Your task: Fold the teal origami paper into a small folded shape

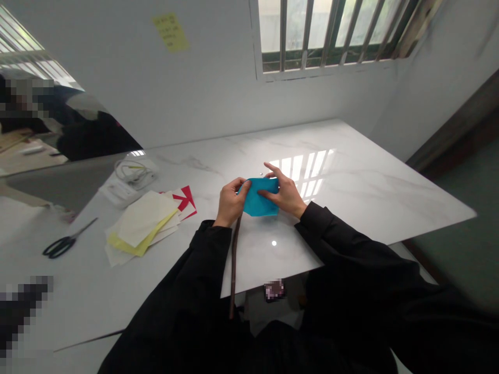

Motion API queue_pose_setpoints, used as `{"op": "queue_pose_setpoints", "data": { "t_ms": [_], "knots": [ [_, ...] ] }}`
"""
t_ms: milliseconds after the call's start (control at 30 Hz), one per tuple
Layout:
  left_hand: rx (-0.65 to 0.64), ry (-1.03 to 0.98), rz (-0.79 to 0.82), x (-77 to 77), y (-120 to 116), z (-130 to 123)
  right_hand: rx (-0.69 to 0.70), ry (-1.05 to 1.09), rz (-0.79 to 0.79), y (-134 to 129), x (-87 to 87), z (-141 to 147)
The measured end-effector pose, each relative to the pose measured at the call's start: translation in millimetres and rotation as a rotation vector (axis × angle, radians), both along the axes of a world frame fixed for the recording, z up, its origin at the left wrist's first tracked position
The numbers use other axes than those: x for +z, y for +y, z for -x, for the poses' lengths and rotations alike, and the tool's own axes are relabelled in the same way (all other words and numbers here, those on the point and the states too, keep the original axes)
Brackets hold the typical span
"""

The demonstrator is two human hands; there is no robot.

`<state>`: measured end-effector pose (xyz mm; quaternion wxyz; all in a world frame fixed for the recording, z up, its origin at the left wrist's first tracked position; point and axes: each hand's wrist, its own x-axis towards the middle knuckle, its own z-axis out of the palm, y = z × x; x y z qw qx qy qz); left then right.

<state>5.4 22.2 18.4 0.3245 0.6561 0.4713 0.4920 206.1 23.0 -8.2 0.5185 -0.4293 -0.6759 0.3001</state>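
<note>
We pinch the flat, bright-blue paper sheet [260, 203] in our fingers [268, 196], left hand [231, 202] on its left, right hand [288, 195] opposite.

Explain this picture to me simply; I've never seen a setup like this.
There is no robot here: these are a person's own two bare hands, coming out of dark sleeves. The single picture comes from a camera worn on that person's head, looking forward and down.

The left hand pinches a blue sheet by its left side. The right hand is at the other side, thumb on the front and one finger raised.

On the white, marble-patterned table, off to the left, lie black-handled scissors, overlapping cream sheets with a yellow sheet among them, red pieces and a pale cable.
</note>
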Motion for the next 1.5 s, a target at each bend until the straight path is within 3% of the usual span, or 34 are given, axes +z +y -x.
{"op": "queue_pose_setpoints", "data": {
  "t_ms": [200, 467, 667, 933, 1200, 1500],
  "knots": [
    [0.038, -0.062, 0.023, -0.7, 3, 3, -0.043, 0.087, 0.040, -1, 5.2, -3],
    [-0.084, -0.109, 0.043, -2.1, 1, -2, 0.125, -0.040, 0.040, -4, -2.7, 6],
    [-0.143, -0.167, 0.153, -2.6, 0, -3, 0.063, -0.079, 0.020, 5, -7.1, 0],
    [-0.080, -0.228, 0.163, 0.2, 1, 1, 0.011, -0.032, 0.071, -1, 0.4, 2],
    [-0.195, -0.304, 0.314, -6.9, 1, -1, -0.014, -0.008, 0.063, -3, 2.7, 3],
    [-0.196, -0.316, 0.326, -1.6, -3, -3, -0.045, -0.050, 0.072, 0, 1.1, 2]
  ]
}}
